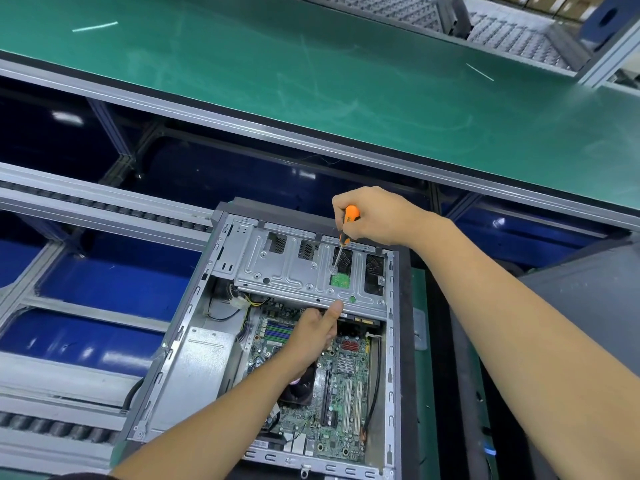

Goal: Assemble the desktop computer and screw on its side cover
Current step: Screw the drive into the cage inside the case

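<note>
No brand or label is readable anywhere; print on the boards is too small to tell. The case (277, 341) lies open on its side in the lower centre of the frame, its long axis running from the bottom edge up toward mid-frame, tilted slightly right; the drive cage (304, 268) sits at its upper end, the motherboard (343, 382) below it, the power supply (197, 368) at lower left. The right hand (377, 216), at centre right, grips an orange-handled screwdriver (346, 230); the shaft points down and slightly left, its tip on a screw (333, 270) in the cage. The left hand (311, 334) rests over the motherboard, fingers loosely curled, thumb pressed against the cage's lower edge. A green conveyor belt (311, 71) crosses the upper frame; roller rails (86, 202) run at the left.
</note>
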`<move>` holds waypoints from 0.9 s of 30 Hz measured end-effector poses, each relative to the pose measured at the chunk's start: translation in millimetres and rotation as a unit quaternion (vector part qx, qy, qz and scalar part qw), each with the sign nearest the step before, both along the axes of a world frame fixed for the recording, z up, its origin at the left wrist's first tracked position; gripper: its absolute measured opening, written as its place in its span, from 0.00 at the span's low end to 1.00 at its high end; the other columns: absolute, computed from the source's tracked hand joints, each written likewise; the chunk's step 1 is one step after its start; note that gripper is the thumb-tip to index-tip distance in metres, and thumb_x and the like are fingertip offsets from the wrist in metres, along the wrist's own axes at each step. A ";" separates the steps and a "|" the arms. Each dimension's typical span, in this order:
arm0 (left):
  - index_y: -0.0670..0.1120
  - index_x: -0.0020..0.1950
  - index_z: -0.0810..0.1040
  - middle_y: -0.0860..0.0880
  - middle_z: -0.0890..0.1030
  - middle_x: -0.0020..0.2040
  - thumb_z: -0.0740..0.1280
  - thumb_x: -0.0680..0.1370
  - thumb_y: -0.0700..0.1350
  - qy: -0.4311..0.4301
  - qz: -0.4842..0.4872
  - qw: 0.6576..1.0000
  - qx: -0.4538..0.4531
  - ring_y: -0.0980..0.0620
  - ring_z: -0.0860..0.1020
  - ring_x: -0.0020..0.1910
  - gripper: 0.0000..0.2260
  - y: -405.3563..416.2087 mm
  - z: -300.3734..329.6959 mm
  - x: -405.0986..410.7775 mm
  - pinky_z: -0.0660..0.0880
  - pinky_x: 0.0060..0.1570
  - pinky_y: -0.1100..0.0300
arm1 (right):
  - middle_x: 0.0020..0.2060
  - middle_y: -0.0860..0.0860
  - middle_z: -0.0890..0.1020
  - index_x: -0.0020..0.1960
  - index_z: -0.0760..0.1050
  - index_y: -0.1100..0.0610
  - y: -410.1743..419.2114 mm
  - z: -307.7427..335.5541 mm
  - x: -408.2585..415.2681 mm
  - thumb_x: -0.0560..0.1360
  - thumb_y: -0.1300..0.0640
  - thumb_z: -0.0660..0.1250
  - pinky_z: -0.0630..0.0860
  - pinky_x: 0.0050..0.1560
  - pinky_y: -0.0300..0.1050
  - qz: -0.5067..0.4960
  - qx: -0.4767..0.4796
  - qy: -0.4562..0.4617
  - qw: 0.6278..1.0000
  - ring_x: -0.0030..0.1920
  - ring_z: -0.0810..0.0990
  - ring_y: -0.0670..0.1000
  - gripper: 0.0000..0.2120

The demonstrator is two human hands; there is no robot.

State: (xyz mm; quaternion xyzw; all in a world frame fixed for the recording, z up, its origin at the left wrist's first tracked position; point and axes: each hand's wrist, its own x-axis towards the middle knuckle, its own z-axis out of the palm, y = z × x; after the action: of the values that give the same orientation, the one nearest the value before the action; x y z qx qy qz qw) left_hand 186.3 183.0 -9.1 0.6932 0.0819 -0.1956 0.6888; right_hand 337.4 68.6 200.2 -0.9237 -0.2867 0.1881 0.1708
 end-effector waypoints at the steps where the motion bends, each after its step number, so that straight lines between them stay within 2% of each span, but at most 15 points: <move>1: 0.48 0.25 0.61 0.51 0.59 0.24 0.59 0.79 0.67 0.001 0.000 1.000 0.000 0.52 0.58 0.24 0.30 -0.1 -0.5 0.2 0.60 0.29 0.61 | 0.38 0.46 0.82 0.39 0.76 0.48 -0.7 -0.5 -0.5 0.71 0.61 0.67 0.72 0.38 0.46 -0.005 0.005 0.002 1.000 0.42 0.80 0.50 0.08; 4: 0.49 0.25 0.61 0.51 0.59 0.24 0.59 0.79 0.67 -0.001 -0.001 1.000 -0.003 0.52 0.58 0.23 0.30 0.4 -2.1 0.2 0.60 0.29 0.61 | 0.39 0.47 0.82 0.40 0.76 0.48 -3.2 -1.6 -1.6 0.72 0.61 0.68 0.77 0.42 0.52 -0.018 0.016 0.002 1.000 0.44 0.80 0.53 0.08; 9: 0.50 0.25 0.61 0.51 0.60 0.24 0.60 0.77 0.70 -0.002 -0.003 1.000 -0.003 0.52 0.58 0.23 0.30 0.7 -3.8 0.5 0.61 0.29 0.62 | 0.40 0.49 0.82 0.40 0.75 0.50 -3.9 -2.7 -3.7 0.72 0.62 0.67 0.78 0.45 0.56 -0.016 0.030 0.021 0.999 0.44 0.80 0.54 0.07; 12: 0.49 0.25 0.61 0.50 0.59 0.24 0.60 0.78 0.68 -0.004 -0.002 1.000 -0.008 0.51 0.58 0.24 0.30 0.6 -5.1 0.4 0.60 0.30 0.61 | 0.41 0.49 0.83 0.40 0.76 0.50 -0.8 1.1 -2.9 0.71 0.65 0.66 0.77 0.43 0.53 0.002 0.024 0.047 0.999 0.45 0.82 0.52 0.10; 15: 0.50 0.25 0.61 0.51 0.58 0.24 0.60 0.78 0.67 -0.001 0.002 1.000 -0.011 0.51 0.57 0.24 0.30 -0.3 -5.3 0.8 0.59 0.30 0.59 | 0.40 0.46 0.84 0.39 0.79 0.50 2.9 2.6 1.6 0.69 0.68 0.65 0.74 0.37 0.44 -0.002 0.009 0.049 0.999 0.38 0.79 0.41 0.13; 17: 0.50 0.25 0.60 0.51 0.58 0.24 0.60 0.78 0.68 -0.002 0.002 1.000 -0.013 0.51 0.57 0.24 0.30 -0.6 -4.9 1.2 0.59 0.31 0.59 | 0.39 0.43 0.83 0.40 0.79 0.49 3.6 1.9 2.5 0.69 0.66 0.65 0.71 0.36 0.43 -0.006 -0.003 0.047 0.999 0.35 0.78 0.40 0.12; 20: 0.50 0.25 0.60 0.51 0.58 0.24 0.60 0.78 0.67 -0.001 0.003 1.000 -0.015 0.51 0.57 0.25 0.30 -0.3 -4.8 1.4 0.59 0.31 0.59 | 0.41 0.45 0.83 0.43 0.77 0.49 1.3 -0.3 -0.1 0.68 0.56 0.62 0.72 0.39 0.48 -0.012 0.007 0.062 0.998 0.40 0.80 0.47 0.07; 22: 0.50 0.24 0.60 0.51 0.58 0.24 0.60 0.78 0.67 -0.002 0.003 1.000 -0.014 0.51 0.57 0.24 0.30 -0.2 -4.7 1.7 0.59 0.30 0.59 | 0.46 0.48 0.78 0.44 0.76 0.52 0.3 -2.1 -0.5 0.69 0.52 0.62 0.73 0.44 0.50 -0.010 0.029 0.061 0.998 0.44 0.79 0.53 0.07; 24: 0.50 0.24 0.60 0.51 0.59 0.24 0.60 0.79 0.67 -0.001 0.004 1.000 -0.012 0.51 0.58 0.24 0.30 -0.3 -4.4 1.5 0.59 0.30 0.60 | 0.47 0.51 0.72 0.43 0.74 0.52 0.8 -5.1 0.4 0.73 0.56 0.63 0.70 0.41 0.48 0.003 0.049 0.043 0.998 0.42 0.75 0.52 0.02; 27: 0.49 0.24 0.60 0.50 0.58 0.24 0.60 0.79 0.67 -0.002 0.002 1.000 -0.013 0.51 0.58 0.24 0.30 -0.4 -4.4 1.6 0.59 0.30 0.60 | 0.44 0.49 0.75 0.42 0.70 0.49 0.2 -4.8 1.7 0.75 0.60 0.62 0.70 0.38 0.49 0.015 0.023 -0.037 0.999 0.41 0.74 0.52 0.07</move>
State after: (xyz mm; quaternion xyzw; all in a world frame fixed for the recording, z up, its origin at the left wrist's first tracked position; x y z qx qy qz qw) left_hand 187.9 182.5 -13.5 0.6841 0.0800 -0.1938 0.6986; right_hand 339.1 68.8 195.4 -0.9215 -0.3109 0.1491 0.1788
